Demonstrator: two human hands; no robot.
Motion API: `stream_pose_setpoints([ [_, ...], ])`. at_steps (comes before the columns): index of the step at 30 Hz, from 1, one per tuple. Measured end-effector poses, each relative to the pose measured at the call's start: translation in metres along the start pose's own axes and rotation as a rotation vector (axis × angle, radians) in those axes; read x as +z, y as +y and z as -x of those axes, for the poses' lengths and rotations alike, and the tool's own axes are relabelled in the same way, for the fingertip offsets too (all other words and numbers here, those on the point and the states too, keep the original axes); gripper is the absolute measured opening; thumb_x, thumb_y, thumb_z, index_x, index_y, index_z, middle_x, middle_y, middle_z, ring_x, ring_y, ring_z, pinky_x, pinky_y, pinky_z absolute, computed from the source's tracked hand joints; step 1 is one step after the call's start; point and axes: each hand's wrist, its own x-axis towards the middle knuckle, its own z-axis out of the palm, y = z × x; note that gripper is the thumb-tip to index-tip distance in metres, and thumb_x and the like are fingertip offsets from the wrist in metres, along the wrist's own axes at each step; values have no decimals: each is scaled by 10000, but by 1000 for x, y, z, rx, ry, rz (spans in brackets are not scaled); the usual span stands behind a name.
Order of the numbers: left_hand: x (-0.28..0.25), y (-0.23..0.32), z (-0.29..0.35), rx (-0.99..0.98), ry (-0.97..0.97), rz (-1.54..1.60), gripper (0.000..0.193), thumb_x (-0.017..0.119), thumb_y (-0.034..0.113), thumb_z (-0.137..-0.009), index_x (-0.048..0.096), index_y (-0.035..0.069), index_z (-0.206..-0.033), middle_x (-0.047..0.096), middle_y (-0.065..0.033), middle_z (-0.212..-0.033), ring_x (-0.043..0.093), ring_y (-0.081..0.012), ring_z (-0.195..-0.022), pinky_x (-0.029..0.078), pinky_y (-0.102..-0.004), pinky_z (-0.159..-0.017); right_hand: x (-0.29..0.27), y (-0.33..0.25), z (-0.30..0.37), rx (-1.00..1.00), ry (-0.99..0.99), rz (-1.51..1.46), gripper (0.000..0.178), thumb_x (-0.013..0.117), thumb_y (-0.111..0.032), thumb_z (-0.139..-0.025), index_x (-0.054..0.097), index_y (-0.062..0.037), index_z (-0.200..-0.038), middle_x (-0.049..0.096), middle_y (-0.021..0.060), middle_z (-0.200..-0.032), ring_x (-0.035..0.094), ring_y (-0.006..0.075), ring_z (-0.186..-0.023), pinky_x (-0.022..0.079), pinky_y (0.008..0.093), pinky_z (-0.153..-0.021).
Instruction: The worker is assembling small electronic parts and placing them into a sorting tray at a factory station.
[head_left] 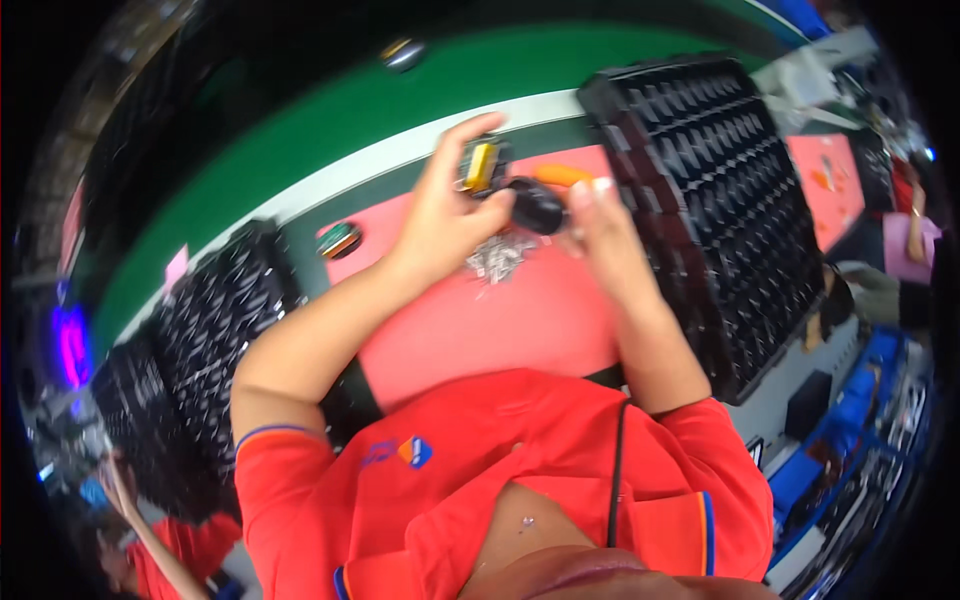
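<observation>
My left hand is closed around a small circuit assembly with a yellow-wrapped block, the index finger stretched along its far side. A black rounded part lies between my left thumb and the fingers of my right hand, which is blurred and appears to pinch it. An orange stick-like thing, perhaps a handle, reaches to my right fingertips; I cannot tell whether they hold it. Below the hands, a pile of small silvery metal pieces sits on the pink mat.
Another small circuit assembly rests at the mat's left edge. Black compartment trays are stacked at right, with more black trays at left. Beyond a white rail, a green surface carries a rounded silvery item. Other people work at both sides.
</observation>
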Motion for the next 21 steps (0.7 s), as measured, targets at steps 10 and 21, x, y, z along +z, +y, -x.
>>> stream_pose_setpoints([
  [10, -14, -1, -3, -161, 71, 229, 435, 402, 308, -985, 391, 65, -1347, 566, -73, -1050, 526, -128, -1019, 367, -297, -960, 3, -7, -10, -167, 83, 96, 342, 569, -161, -923, 548, -13, -1231, 590, -15, -903, 406, 8, -632, 313, 153, -555],
  [21, -4, -5, 0, -174, 41, 343, 438, 592, 173, -920, 451, -7, -1293, 616, -79, -1118, 575, -120, -1022, 435, -276, -915, 10, -14, -6, -313, 214, 163, 349, 665, -84, -851, 565, 7, -1173, 513, -44, -815, 369, -3, -635, 302, 152, -573],
])
